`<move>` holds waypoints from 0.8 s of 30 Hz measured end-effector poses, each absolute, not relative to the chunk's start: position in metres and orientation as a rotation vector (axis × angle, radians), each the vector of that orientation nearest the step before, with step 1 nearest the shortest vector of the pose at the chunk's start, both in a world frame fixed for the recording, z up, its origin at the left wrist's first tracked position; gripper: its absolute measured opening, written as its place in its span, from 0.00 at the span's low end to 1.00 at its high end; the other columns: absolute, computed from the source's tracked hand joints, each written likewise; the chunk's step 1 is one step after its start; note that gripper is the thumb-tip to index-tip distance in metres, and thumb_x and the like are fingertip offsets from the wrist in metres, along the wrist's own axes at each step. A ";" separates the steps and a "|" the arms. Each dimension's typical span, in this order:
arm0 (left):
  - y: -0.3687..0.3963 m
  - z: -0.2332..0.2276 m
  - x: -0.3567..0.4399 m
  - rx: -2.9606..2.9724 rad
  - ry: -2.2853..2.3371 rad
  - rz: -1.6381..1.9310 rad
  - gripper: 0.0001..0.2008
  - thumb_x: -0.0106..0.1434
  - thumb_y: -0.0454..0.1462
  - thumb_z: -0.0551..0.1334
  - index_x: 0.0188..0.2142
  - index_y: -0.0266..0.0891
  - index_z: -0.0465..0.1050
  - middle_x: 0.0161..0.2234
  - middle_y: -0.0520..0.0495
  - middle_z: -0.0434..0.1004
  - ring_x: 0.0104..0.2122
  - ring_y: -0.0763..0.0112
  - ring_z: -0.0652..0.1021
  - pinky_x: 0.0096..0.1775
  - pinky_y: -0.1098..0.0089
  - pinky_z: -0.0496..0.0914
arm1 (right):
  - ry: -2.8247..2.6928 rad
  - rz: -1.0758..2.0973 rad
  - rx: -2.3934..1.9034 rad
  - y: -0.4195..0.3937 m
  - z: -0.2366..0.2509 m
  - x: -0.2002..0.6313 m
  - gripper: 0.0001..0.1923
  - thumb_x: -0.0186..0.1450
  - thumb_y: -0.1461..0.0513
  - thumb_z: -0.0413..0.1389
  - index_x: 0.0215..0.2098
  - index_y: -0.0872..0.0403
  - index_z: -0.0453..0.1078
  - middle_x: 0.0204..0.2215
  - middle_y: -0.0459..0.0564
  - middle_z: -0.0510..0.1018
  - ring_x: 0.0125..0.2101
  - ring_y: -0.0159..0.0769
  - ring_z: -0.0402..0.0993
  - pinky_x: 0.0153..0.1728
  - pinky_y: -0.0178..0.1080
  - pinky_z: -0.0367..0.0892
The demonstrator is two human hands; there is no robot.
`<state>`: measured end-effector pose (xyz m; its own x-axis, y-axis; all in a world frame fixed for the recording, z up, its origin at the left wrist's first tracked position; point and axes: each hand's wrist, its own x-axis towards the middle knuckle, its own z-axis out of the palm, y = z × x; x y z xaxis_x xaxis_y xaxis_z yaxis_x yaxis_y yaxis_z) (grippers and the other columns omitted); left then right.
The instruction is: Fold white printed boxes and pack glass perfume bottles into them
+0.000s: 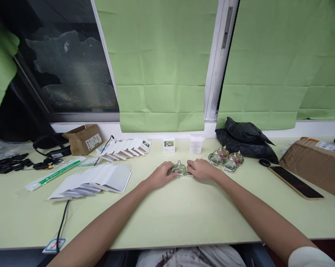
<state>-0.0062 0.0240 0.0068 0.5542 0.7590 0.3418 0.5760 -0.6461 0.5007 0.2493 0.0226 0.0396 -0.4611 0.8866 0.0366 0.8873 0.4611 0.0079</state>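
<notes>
Centrally in the head view, a pale green table (pixel 167 218) spans the full width; its near edge runs along the bottom, its far edge meets a white sill under green paper blinds (pixel 162 66). Open surface lies between the forearms and the near edge.

Left area: a fan of flat white card sleeves (pixel 100 178), a second fan of folded cartons (pixel 125 148), a brown cardboard box (pixel 83 139), black cables.

Right area: a cluster of round glass bottles (pixel 225 159), a crumpled black plastic bag (pixel 244 139), a dark phone (pixel 295 181), a brown parcel (pixel 317 163).

Behind the hands, 2 small white boxes (pixel 169 145) stand upright, apart from each other.

A round clear glass bottle (pixel 179 169) with greenish content rests on the table, mid-depth, between both hands. The left hand (pixel 162 175) touches its left side, fingers curled loosely around it. The right hand (pixel 202 170) lies just beside its right side, fingers bent and close together over a small silvery piece (pixel 189 174); whether they pinch it cannot be told.
</notes>
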 end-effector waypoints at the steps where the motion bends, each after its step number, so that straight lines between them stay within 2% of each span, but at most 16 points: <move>1: 0.024 0.007 -0.006 2.460 1.096 0.775 0.16 0.69 0.50 0.61 0.35 0.42 0.67 0.34 0.49 0.70 0.37 0.62 0.70 0.39 0.64 0.63 | -2.662 0.015 -1.607 0.022 0.041 0.250 0.17 0.76 0.54 0.45 0.45 0.53 0.72 0.39 0.55 0.82 0.36 0.42 0.78 0.32 0.36 0.55; 5: 0.023 0.007 -0.006 2.450 1.096 0.779 0.16 0.69 0.51 0.61 0.35 0.41 0.67 0.34 0.49 0.70 0.37 0.62 0.70 0.39 0.64 0.64 | -2.718 0.195 -1.549 0.022 0.043 0.252 0.12 0.68 0.53 0.54 0.43 0.51 0.73 0.37 0.51 0.82 0.34 0.40 0.76 0.29 0.35 0.53; 10: 0.023 0.008 -0.006 2.444 1.090 0.785 0.16 0.69 0.51 0.61 0.35 0.41 0.67 0.34 0.49 0.71 0.37 0.62 0.70 0.38 0.63 0.63 | -2.758 0.127 -1.529 0.021 0.037 0.251 0.12 0.66 0.54 0.56 0.43 0.51 0.72 0.36 0.51 0.82 0.32 0.40 0.76 0.29 0.35 0.54; 15: 0.024 0.008 -0.006 2.436 1.092 0.791 0.17 0.68 0.52 0.61 0.35 0.41 0.68 0.34 0.48 0.71 0.37 0.62 0.70 0.38 0.63 0.63 | -2.637 -0.033 -1.516 0.023 0.034 0.251 0.10 0.69 0.54 0.55 0.42 0.52 0.70 0.35 0.51 0.82 0.32 0.41 0.76 0.29 0.36 0.54; 18: 0.024 0.008 -0.006 2.433 1.086 0.792 0.16 0.69 0.51 0.62 0.36 0.41 0.69 0.35 0.48 0.72 0.38 0.61 0.70 0.39 0.63 0.64 | -2.502 -0.022 -1.433 0.023 0.033 0.250 0.08 0.72 0.57 0.53 0.44 0.52 0.68 0.33 0.49 0.81 0.31 0.38 0.75 0.30 0.35 0.56; 21: 0.023 0.008 -0.006 2.426 1.087 0.799 0.16 0.69 0.51 0.62 0.36 0.41 0.69 0.35 0.48 0.72 0.37 0.62 0.70 0.39 0.64 0.64 | -2.373 0.023 -1.217 0.023 0.033 0.248 0.07 0.75 0.59 0.50 0.47 0.51 0.66 0.37 0.48 0.79 0.33 0.35 0.74 0.35 0.34 0.61; 24: 0.022 0.009 -0.006 2.428 1.081 0.798 0.16 0.69 0.50 0.62 0.35 0.41 0.68 0.34 0.49 0.71 0.37 0.63 0.70 0.39 0.64 0.64 | -2.278 -0.013 -0.996 0.022 0.033 0.245 0.10 0.77 0.58 0.47 0.51 0.52 0.66 0.42 0.51 0.77 0.36 0.35 0.75 0.39 0.35 0.65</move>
